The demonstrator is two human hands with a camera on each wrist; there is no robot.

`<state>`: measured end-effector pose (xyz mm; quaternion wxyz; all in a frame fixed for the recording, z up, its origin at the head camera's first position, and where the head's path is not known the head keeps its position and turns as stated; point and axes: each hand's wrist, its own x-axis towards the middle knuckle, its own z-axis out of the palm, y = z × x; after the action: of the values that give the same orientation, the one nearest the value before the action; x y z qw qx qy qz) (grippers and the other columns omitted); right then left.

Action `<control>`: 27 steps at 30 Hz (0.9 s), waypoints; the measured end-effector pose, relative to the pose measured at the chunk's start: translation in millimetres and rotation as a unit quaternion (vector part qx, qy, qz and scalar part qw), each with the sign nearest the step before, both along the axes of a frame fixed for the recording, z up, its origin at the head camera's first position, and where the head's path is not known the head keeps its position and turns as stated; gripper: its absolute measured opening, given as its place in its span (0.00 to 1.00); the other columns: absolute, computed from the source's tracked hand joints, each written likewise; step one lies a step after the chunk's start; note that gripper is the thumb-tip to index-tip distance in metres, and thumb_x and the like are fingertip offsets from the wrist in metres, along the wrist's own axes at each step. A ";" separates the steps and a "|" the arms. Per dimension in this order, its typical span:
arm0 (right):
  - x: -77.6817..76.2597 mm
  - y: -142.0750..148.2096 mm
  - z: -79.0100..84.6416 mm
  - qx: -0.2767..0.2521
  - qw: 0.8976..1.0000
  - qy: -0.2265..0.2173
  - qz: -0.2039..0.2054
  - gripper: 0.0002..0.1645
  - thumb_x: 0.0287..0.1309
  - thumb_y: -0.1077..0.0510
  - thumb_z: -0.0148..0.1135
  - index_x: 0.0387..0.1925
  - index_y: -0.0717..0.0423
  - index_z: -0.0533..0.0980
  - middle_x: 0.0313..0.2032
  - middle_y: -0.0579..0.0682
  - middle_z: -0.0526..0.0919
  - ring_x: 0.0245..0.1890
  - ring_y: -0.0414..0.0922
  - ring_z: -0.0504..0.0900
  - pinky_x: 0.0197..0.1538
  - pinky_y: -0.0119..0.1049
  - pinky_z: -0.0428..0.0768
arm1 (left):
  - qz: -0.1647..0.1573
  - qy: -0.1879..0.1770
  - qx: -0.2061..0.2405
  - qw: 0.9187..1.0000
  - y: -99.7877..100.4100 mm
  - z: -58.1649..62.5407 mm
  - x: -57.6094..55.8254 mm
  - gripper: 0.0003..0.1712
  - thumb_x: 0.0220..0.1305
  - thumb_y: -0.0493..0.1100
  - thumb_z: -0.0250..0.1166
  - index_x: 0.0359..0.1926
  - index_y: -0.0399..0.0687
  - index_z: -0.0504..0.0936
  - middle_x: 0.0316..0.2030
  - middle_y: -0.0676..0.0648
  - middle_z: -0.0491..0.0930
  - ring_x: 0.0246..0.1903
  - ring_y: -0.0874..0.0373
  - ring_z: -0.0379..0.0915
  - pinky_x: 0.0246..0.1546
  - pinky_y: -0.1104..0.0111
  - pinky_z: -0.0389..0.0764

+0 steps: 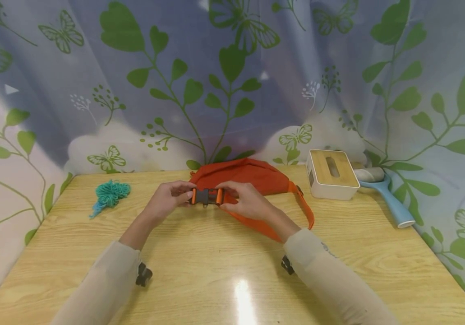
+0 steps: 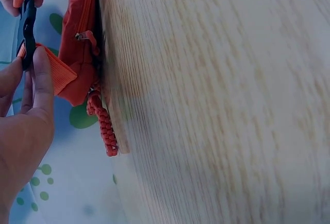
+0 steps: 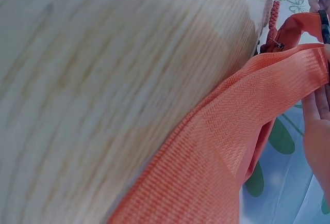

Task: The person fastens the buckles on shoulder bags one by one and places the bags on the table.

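Observation:
An orange-red waist bag lies on the table at the back, its strap looping round the right side. In front of the bag, both hands hold a black side-release buckle level, its two parts in line and meeting. My left hand pinches the left end between thumb and fingers, beside a short orange webbing tab. At the other end, my right hand pinches the buckle where the orange strap threads through. A braided red zipper pull hangs off the bag.
To the left lies a teal bundle of cord. A white tissue box with a wooden lid stands at the back right, next to a lint roller with a blue handle. A patterned curtain hangs behind the wooden table.

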<state>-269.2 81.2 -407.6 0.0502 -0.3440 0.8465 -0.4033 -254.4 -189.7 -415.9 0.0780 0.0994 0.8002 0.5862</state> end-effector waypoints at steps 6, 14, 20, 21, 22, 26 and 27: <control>-1.8 -2.0 -2.6 -0.017 1.000 0.015 -0.002 0.30 0.60 0.62 0.73 0.63 0.57 0.75 0.57 0.51 0.81 0.57 0.47 0.80 0.60 0.38 0.79 | 0.009 -0.010 0.009 1.000 2.1 1.1 0.2 0.21 0.74 0.36 0.62 0.64 0.32 0.76 0.57 0.35 0.77 0.50 0.47 0.79 0.52 0.52 0.83; 0.0 -5.6 -2.2 -0.014 0.999 0.046 -0.007 0.31 0.58 0.65 0.74 0.62 0.61 0.76 0.57 0.54 0.79 0.57 0.49 0.80 0.60 0.38 0.79 | 0.011 -0.015 0.012 1.000 3.0 2.3 -0.5 0.21 0.74 0.35 0.61 0.64 0.32 0.76 0.58 0.35 0.77 0.50 0.46 0.79 0.53 0.51 0.82; -0.3 -8.3 -4.1 -0.013 0.999 0.049 -0.008 0.31 0.58 0.66 0.74 0.63 0.61 0.76 0.58 0.55 0.79 0.59 0.50 0.79 0.61 0.38 0.78 | 0.011 -0.013 0.018 1.000 5.0 2.9 -0.7 0.21 0.73 0.35 0.62 0.63 0.30 0.76 0.57 0.33 0.76 0.50 0.47 0.79 0.53 0.51 0.82; -0.3 -8.6 -4.6 -0.013 0.999 0.050 -0.010 0.31 0.57 0.66 0.74 0.63 0.61 0.76 0.58 0.55 0.79 0.59 0.50 0.79 0.61 0.38 0.78 | 0.012 -0.013 0.017 1.000 4.9 2.4 -1.0 0.21 0.73 0.35 0.62 0.63 0.31 0.76 0.57 0.34 0.77 0.49 0.48 0.79 0.53 0.51 0.82; -0.2 -9.0 -4.7 -0.014 0.999 0.050 -0.010 0.31 0.57 0.66 0.75 0.62 0.61 0.76 0.58 0.55 0.79 0.58 0.50 0.79 0.61 0.38 0.79 | 0.014 -0.012 0.017 1.000 4.8 1.9 -1.3 0.21 0.73 0.35 0.62 0.63 0.31 0.76 0.57 0.34 0.77 0.49 0.48 0.79 0.53 0.51 0.82; 0.1 -10.0 -5.5 -0.015 0.999 0.048 -0.014 0.31 0.56 0.65 0.76 0.62 0.61 0.76 0.57 0.55 0.80 0.57 0.50 0.80 0.59 0.39 0.79 | 0.016 -0.012 0.017 1.000 5.1 0.7 -1.4 0.20 0.73 0.35 0.62 0.63 0.31 0.77 0.56 0.33 0.77 0.48 0.48 0.79 0.52 0.52 0.82; -0.1 -10.1 -5.8 -0.015 0.999 0.046 -0.017 0.31 0.56 0.65 0.76 0.62 0.60 0.77 0.57 0.55 0.80 0.56 0.50 0.80 0.59 0.39 0.80 | 0.016 -0.013 0.017 1.000 5.3 0.4 -1.6 0.20 0.73 0.34 0.62 0.62 0.31 0.77 0.56 0.33 0.77 0.48 0.48 0.79 0.52 0.52 0.82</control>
<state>-269.3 71.2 -413.4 -0.0007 -0.3488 0.8475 -0.4001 -256.0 -184.4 -415.5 0.0771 0.0805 0.7903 0.6025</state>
